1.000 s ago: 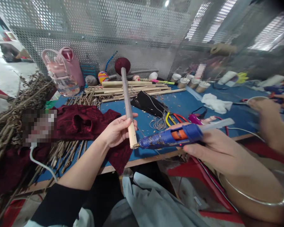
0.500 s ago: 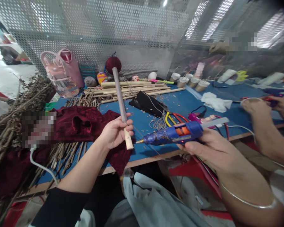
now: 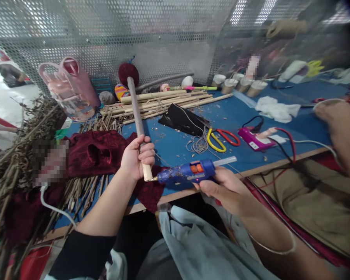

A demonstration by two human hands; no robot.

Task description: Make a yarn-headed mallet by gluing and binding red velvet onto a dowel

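Observation:
My left hand (image 3: 137, 155) is closed around the lower part of a long grey stick (image 3: 135, 107) with a dark red round head (image 3: 128, 74) at the far end and a bare wooden tip (image 3: 147, 172) below my fingers. My right hand (image 3: 221, 186) grips a blue hot glue gun (image 3: 186, 172) with a clear glue rod sticking out of its back. The gun's nozzle touches the wooden tip of the stick. Both are held above the near edge of the blue table (image 3: 175, 146).
Dark red velvet cloth (image 3: 96, 151) lies left of my hand beside a heap of dry twigs (image 3: 20, 144). Bamboo sticks (image 3: 163, 102), a black pouch (image 3: 182, 120), scissors (image 3: 221, 140), a pink device (image 3: 255, 140), cups (image 3: 239, 83) and a pink jug (image 3: 70, 87) lie on the table. Another person's arm (image 3: 341, 128) is at right.
The stick has tilted left and dropped lower, with my left hand now wrapped tighter round it. The glue gun moved down and left until its nozzle met the wooden tip.

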